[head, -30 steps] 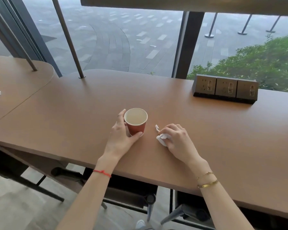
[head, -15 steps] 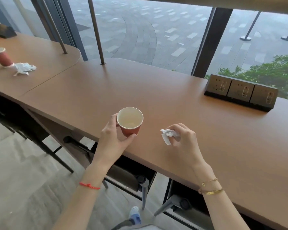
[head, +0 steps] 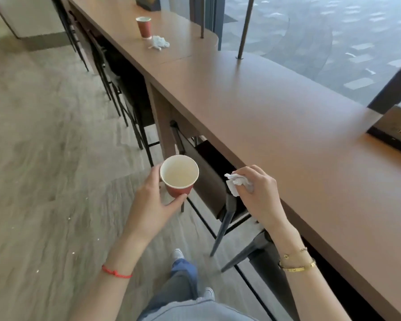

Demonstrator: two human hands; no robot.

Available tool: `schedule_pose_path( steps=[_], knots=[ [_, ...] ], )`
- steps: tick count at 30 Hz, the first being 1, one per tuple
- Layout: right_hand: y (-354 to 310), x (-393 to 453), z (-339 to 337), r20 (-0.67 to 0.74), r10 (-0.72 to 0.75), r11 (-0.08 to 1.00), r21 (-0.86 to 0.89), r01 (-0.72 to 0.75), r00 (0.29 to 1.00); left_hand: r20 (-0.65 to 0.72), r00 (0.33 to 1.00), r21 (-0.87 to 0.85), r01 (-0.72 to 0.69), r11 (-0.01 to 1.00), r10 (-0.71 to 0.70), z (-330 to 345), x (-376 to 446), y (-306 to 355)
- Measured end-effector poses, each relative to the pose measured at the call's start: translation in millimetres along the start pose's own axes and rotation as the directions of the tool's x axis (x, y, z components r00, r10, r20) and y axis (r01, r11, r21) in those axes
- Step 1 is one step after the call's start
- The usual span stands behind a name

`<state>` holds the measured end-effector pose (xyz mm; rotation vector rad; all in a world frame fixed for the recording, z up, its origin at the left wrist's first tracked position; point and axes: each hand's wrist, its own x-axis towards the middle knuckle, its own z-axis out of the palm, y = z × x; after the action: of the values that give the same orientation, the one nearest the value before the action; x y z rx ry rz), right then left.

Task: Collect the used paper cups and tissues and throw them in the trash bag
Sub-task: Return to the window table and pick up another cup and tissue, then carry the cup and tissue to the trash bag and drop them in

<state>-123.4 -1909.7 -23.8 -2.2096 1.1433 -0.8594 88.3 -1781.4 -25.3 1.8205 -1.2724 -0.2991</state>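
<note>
My left hand (head: 153, 200) holds a red paper cup (head: 179, 176) upright, off the counter and above the floor. Its white inside looks empty. My right hand (head: 259, 195) is closed on a crumpled white tissue (head: 235, 183) just at the counter's near edge. Farther along the long brown counter (head: 264, 107) stands a second red paper cup (head: 144, 26), with another crumpled tissue (head: 159, 42) lying beside it to the right. No trash bag is in view.
Dark stools (head: 220, 200) are tucked under the counter along its near side. Metal posts (head: 243, 28) rise from the counter by the window. A socket block (head: 396, 128) sits at far right. Wooden floor (head: 44, 158) stretches out to the left.
Both hands lifted the cup and the tissue off the counter and drew them back past its edge. My view swung left, bringing the second cup and tissue into sight.
</note>
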Motion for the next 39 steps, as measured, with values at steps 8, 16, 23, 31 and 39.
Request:
schedule_pose_path(
  steps=[8,16,23,31,39],
  knots=[
    [-71,-17,63,0.279,-0.234,0.971,0.115,0.209,0.932,-0.296,0.914,0.084,0.315,0.946,-0.278,-72,-114,-43],
    [-164,-71,142,0.453,-0.478,0.878,0.277,0.39,0.753,-0.599,0.7,0.094,0.544,0.834,-0.389,-141,-243,-58],
    [-265,-186,208,0.535,-0.644,0.765,0.433,0.477,0.547,-0.763,0.487,0.048,0.699,0.713,-0.425,-218,-396,-52],
    [-376,-339,269,0.538,-0.797,0.596,0.619,0.512,0.276,-0.885,0.199,-0.07,0.837,0.542,-0.421,-284,-577,-39],
    [-476,-461,322,0.527,-0.849,0.444,0.756,0.481,-0.045,-0.921,-0.135,-0.298,0.847,0.439,-0.366,-316,-699,-36]
  ],
)
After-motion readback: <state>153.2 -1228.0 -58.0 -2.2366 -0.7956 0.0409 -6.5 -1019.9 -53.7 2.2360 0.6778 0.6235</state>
